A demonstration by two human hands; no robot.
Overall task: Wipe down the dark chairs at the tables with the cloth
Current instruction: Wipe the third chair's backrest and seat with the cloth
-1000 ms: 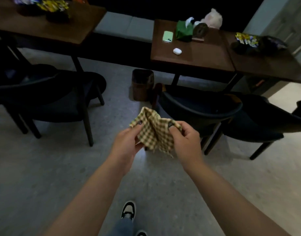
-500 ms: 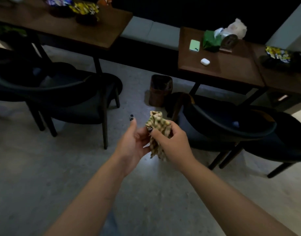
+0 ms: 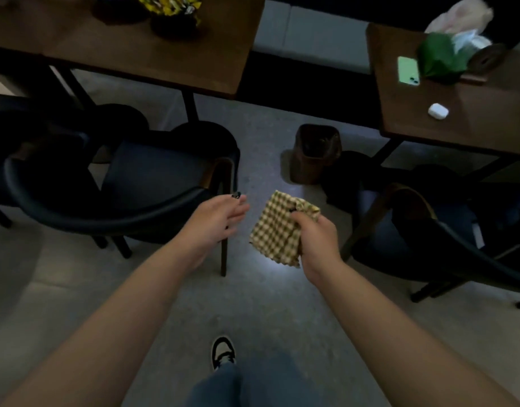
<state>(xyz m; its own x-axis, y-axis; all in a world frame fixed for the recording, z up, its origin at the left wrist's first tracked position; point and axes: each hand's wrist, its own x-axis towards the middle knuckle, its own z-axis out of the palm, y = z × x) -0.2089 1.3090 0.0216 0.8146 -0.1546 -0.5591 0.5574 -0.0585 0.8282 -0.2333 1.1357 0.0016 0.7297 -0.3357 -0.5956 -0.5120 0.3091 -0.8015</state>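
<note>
My right hand (image 3: 316, 236) grips a folded yellow-and-green checked cloth (image 3: 277, 227) in front of me, above the floor. My left hand (image 3: 214, 220) is apart from the cloth, fingers straight, hovering by the curved backrest of a dark armchair (image 3: 111, 195) on the left. A second dark chair (image 3: 440, 230) stands to the right, partly under its table. Both chairs are dim and their seats are hard to make out.
A brown table (image 3: 153, 51) with bowls of wrapped sweets (image 3: 170, 7) stands behind the left chair. The right table (image 3: 458, 118) bears a green phone (image 3: 409, 70), a white earbud case (image 3: 438, 110) and a green tissue pack. A brown bin (image 3: 316, 154) sits on the floor between.
My left hand let go of the cloth and moved left toward the chair back. My right hand keeps the folded cloth. The view swung left and closer to the left chair.
</note>
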